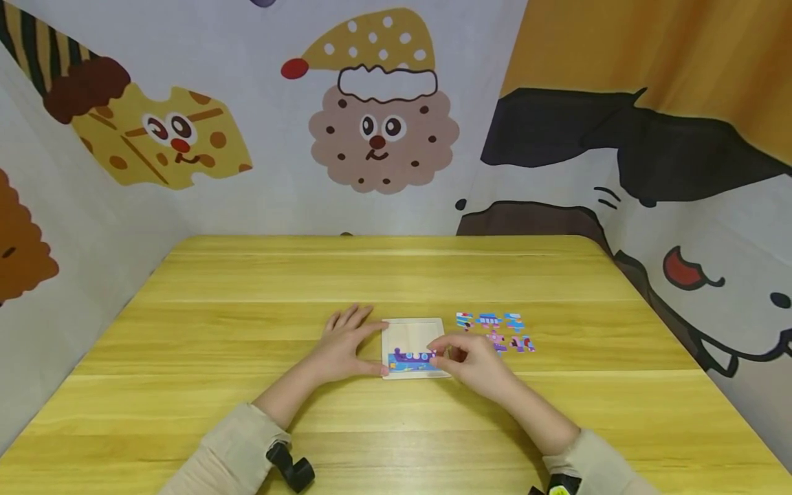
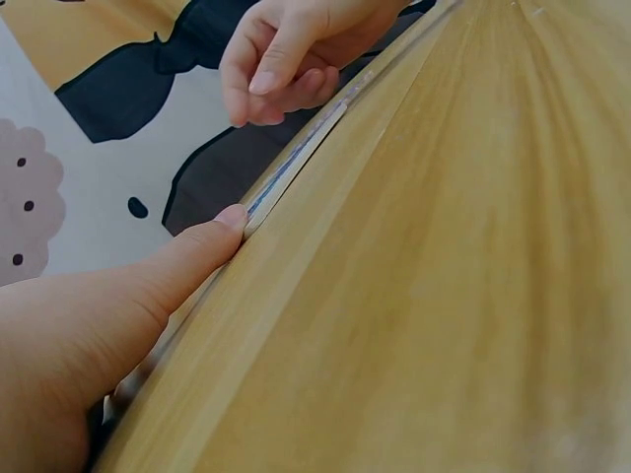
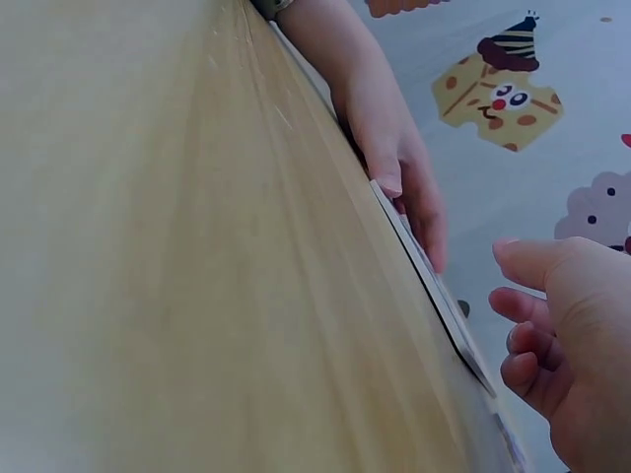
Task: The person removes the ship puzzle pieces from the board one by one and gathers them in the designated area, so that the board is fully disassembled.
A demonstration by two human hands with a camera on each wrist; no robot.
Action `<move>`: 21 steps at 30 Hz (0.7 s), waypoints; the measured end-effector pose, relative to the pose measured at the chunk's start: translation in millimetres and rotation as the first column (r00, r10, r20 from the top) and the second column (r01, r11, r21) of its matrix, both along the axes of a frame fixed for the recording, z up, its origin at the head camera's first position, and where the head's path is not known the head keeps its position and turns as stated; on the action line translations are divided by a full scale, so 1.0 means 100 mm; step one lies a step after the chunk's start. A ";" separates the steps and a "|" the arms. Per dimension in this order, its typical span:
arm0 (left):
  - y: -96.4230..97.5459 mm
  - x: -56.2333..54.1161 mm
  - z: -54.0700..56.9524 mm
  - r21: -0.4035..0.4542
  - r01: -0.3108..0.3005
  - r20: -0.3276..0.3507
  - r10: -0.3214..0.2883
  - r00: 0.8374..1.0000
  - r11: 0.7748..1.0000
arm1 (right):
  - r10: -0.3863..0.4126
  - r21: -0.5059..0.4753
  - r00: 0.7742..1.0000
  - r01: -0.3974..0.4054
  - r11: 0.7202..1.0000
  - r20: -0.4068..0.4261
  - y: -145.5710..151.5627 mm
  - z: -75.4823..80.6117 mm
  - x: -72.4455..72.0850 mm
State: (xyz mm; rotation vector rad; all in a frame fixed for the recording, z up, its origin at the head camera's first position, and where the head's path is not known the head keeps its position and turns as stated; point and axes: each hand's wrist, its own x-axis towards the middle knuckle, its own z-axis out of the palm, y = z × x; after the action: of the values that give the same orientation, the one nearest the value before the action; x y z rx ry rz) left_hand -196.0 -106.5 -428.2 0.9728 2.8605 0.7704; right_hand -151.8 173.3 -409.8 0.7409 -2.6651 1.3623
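Observation:
A small square puzzle tray (image 1: 413,330) with a pale raised border lies on the table. Blue and purple jigsaw pieces (image 1: 410,363) fill its lower part; bare board shows above them. My left hand (image 1: 342,349) is spread at the tray's left side, its thumb touching the lower left corner and its index finger near the upper left one. Over the tray's right edge is my right hand (image 1: 476,364), thumb and index finger apart beside the purple pieces. In the right wrist view nothing shows between its loosely bent fingers. The tray appears there only edge-on.
Several loose jigsaw pieces (image 1: 489,320) lie in two rows right of the tray, partly behind my right hand. The wooden table (image 1: 247,275) reaches back to a cloth backdrop (image 1: 260,206) with cartoon prints. Black straps (image 1: 291,469) sit at my sleeves.

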 end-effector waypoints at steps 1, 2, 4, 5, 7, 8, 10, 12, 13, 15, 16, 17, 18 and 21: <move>0.00 0.00 0.00 0.000 -0.001 0.000 0.001 1.000 1.000 | 0.006 0.005 1.000 -0.006 1.000 -0.004 -0.02 0.01 -0.01; 0.00 0.00 0.00 -0.001 -0.003 0.000 0.003 1.000 1.000 | 0.012 0.009 1.000 -0.012 1.000 0.000 -0.04 0.02 -0.02; 0.00 0.00 -0.01 0.001 -0.005 0.000 0.005 1.000 1.000 | 0.024 0.026 1.000 -0.024 0.999 0.001 -0.07 0.03 -0.04; 0.00 0.00 -0.01 0.001 -0.005 -0.001 0.005 1.000 1.000 | 0.031 0.032 1.000 -0.031 0.999 0.002 -0.08 0.04 -0.05; 0.00 0.00 -0.02 -0.002 -0.007 -0.003 0.007 1.000 1.000 | 0.042 0.050 0.999 -0.043 0.998 0.010 -0.11 0.05 -0.08; 0.00 -0.01 -0.01 -0.005 -0.007 -0.006 0.007 1.000 1.000 | 0.047 0.059 0.999 -0.047 0.997 0.013 -0.12 0.05 -0.09; 0.00 0.00 -0.01 -0.010 -0.009 -0.010 0.008 1.000 1.000 | 0.054 0.077 0.999 -0.054 0.996 0.006 -0.14 0.06 -0.11; 0.00 0.00 -0.01 -0.012 -0.009 -0.014 0.008 1.000 1.000 | 0.058 0.096 0.998 -0.058 0.994 0.011 -0.16 0.06 -0.14; 0.00 0.00 -0.01 -0.013 -0.009 -0.015 0.008 1.000 1.000 | 0.060 0.102 0.998 -0.062 0.993 0.021 -0.18 0.07 -0.15; 0.00 0.00 0.00 -0.013 -0.009 -0.011 0.009 1.000 1.000 | 0.068 0.119 0.997 -0.073 0.990 0.044 -0.20 0.08 -0.17; 0.00 0.00 0.00 -0.011 -0.008 -0.009 0.008 1.000 1.000 | 0.078 0.120 0.995 -0.085 0.989 0.061 -0.21 0.09 -0.18; 0.00 0.00 0.00 -0.011 -0.008 -0.008 0.008 1.000 1.000 | 0.086 0.127 0.993 -0.095 0.987 0.076 -0.22 0.09 -0.19; 0.00 0.01 0.00 -0.011 -0.007 -0.004 0.007 1.000 1.000 | 0.098 0.132 0.991 -0.109 0.985 0.087 -0.23 0.10 -0.20; 0.00 0.01 0.01 -0.007 -0.003 0.001 0.003 1.000 1.000 | 0.129 0.167 0.987 -0.144 0.975 0.092 -0.27 0.12 -0.22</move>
State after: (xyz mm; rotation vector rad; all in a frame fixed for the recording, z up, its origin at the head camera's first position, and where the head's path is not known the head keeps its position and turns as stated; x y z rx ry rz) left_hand -195.3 -106.4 -427.6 0.9673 2.8624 0.7605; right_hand -174.1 146.6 -397.9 0.9217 -2.8733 1.2231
